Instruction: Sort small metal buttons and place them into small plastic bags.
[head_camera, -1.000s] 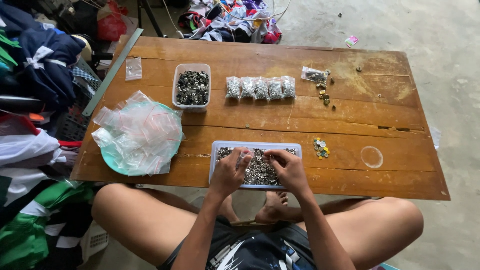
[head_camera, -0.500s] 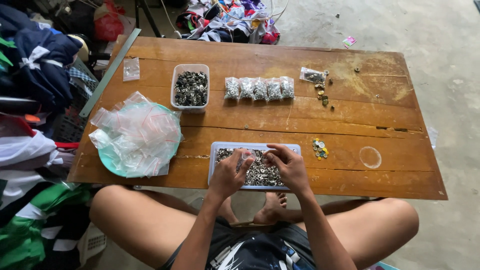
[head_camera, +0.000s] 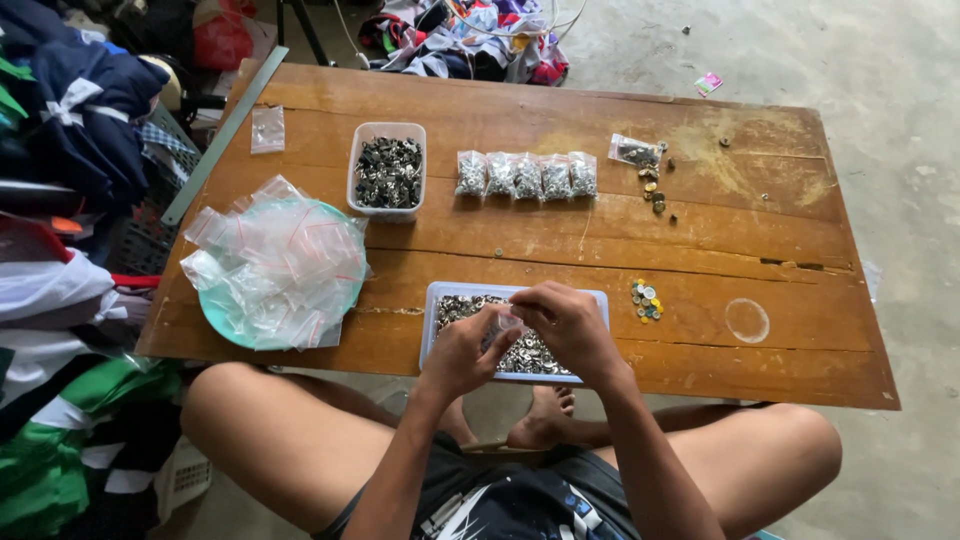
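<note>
A shallow white tray (head_camera: 433, 300) of small metal pieces lies at the near edge of the low wooden table (head_camera: 560, 225). Both hands hover over it, close together. My left hand (head_camera: 462, 352) and my right hand (head_camera: 562, 325) pinch a small clear plastic bag (head_camera: 507, 325) between them. Behind the tray stands a row of several filled small bags (head_camera: 525, 175). A clear tub (head_camera: 387, 172) of dark metal pieces stands left of that row.
A teal plate (head_camera: 222, 318) heaped with empty clear bags sits at the table's left. Small coloured and metal bits (head_camera: 646, 300) lie right of the tray; another bag (head_camera: 635, 152) and loose pieces lie at the back right. Clothing piles (head_camera: 70, 200) crowd the left side.
My hands have drawn closer together over the tray and now hold a small clear bag between them. The rest of the table is unchanged.
</note>
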